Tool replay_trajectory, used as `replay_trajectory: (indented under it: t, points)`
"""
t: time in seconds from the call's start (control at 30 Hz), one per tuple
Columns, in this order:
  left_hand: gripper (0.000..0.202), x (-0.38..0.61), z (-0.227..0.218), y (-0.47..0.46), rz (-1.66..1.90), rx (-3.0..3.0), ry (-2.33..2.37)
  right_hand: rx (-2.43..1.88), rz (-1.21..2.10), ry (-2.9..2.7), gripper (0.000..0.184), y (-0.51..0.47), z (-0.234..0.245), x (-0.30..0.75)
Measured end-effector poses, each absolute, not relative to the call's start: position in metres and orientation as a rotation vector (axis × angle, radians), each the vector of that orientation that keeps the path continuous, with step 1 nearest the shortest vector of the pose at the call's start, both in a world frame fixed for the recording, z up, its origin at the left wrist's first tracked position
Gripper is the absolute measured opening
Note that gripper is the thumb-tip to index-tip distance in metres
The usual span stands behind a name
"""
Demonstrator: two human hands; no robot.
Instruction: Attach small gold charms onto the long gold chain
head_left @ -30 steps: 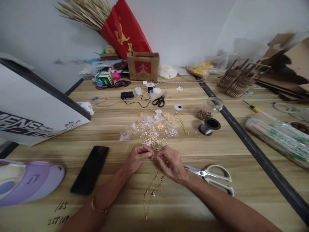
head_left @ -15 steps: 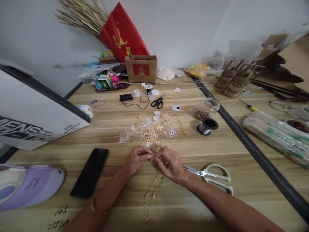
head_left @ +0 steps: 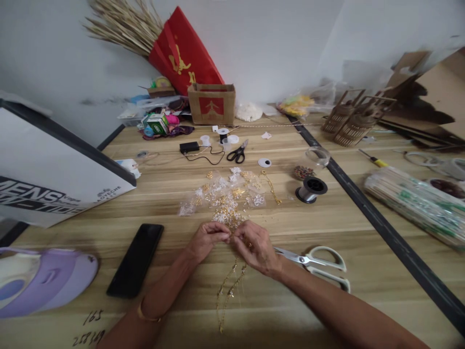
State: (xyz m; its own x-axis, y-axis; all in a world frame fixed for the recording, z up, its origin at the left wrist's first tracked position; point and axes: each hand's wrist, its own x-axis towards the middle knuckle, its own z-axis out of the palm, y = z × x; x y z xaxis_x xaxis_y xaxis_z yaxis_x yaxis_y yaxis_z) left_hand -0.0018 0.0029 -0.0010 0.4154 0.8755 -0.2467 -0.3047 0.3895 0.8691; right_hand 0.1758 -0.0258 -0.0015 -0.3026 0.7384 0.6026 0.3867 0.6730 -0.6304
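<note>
My left hand point(head_left: 208, 238) is closed in a pinch, thumb against forefinger. What sits between those fingertips is too small to make out. My right hand point(head_left: 257, 246) is pinched shut too, its tips almost touching the left ones. From under the right hand a thin gold chain point(head_left: 231, 292) with small shiny beads runs down and lies in a long loop on the table. Just beyond the fingertips spreads a pile of gold and clear beads point(head_left: 225, 211), with small plastic bags around it. White-handled scissors point(head_left: 308, 261) lie partly beneath my right forearm.
A black phone point(head_left: 135, 260) and a purple visor-like item point(head_left: 54, 281) lie on the left, near a large white box point(head_left: 54, 179). Behind the beads are black scissors point(head_left: 238, 152). A wire spool point(head_left: 311, 189), a jar of beads point(head_left: 305, 170) and wrapped sticks point(head_left: 414, 203) stand or lie right.
Both hands stay almost in place, with only tiny shifts at the fingertips. The camera view has moved very slightly.
</note>
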Motion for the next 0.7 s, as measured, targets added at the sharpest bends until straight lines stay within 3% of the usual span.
replay_trajectory:
  t: [0.7]
  points:
    - [0.016,-0.0018,-0.0034,0.0029,0.892,0.916,0.852,-0.887,0.469,-1.936,0.007,-0.0255,-0.0009,0.1754]
